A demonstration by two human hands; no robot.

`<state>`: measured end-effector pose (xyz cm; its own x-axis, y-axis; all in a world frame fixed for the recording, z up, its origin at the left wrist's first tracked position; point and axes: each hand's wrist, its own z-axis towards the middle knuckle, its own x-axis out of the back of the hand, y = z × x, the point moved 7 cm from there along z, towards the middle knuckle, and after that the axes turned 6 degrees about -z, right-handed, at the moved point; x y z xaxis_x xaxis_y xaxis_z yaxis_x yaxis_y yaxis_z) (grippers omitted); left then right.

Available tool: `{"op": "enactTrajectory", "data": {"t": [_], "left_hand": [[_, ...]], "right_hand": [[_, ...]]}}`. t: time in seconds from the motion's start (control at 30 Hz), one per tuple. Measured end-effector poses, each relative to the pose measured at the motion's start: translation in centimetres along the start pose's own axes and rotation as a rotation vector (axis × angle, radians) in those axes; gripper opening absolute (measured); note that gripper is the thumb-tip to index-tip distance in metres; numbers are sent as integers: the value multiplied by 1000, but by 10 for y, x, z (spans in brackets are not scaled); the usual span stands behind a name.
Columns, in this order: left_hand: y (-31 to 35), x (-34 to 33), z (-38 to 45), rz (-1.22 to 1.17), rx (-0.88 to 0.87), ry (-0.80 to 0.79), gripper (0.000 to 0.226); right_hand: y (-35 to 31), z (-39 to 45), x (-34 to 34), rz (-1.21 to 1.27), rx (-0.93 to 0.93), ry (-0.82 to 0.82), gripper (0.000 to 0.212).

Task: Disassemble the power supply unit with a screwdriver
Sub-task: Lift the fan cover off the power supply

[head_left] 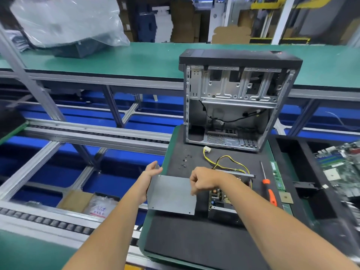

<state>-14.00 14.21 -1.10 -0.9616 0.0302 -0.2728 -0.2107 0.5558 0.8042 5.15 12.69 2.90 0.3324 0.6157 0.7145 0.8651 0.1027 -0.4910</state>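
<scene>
The power supply unit (224,199) lies open on the black mat (194,240), its circuit board exposed and yellow-black cables (224,162) trailing toward the case. Its grey metal cover (171,195) is off the unit and held just to its left. My left hand (151,171) grips the cover's left side wall. My right hand (202,180) pinches the cover's right edge with curled fingers. An orange-handled screwdriver (269,189) lies on the mat to the right of the unit, untouched.
An empty computer case (233,102) stands upright behind the mat. Several small screws (185,160) lie loose on the mat. A RAM stick (277,176) and a CPU chip (286,197) sit by the screwdriver. A motherboard (341,168) is at far right. Conveyor rails run at left.
</scene>
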Motion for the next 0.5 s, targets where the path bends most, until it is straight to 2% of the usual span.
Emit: {"op": "enactTrajectory", "data": {"t": [0.13,0.33,0.5], "left_hand": [[-11,-4,9,76,35,-29,64],[-14,-6,16,131,35,-35,42],[-13,-6,23,383,-13,3,45]], "right_hand": [[6,-1,-12,-17,-35,-42,25],[4,-4,-15,-40,-49,-65,22],[6,-4,-19,-21,-58,-138,17]]}}
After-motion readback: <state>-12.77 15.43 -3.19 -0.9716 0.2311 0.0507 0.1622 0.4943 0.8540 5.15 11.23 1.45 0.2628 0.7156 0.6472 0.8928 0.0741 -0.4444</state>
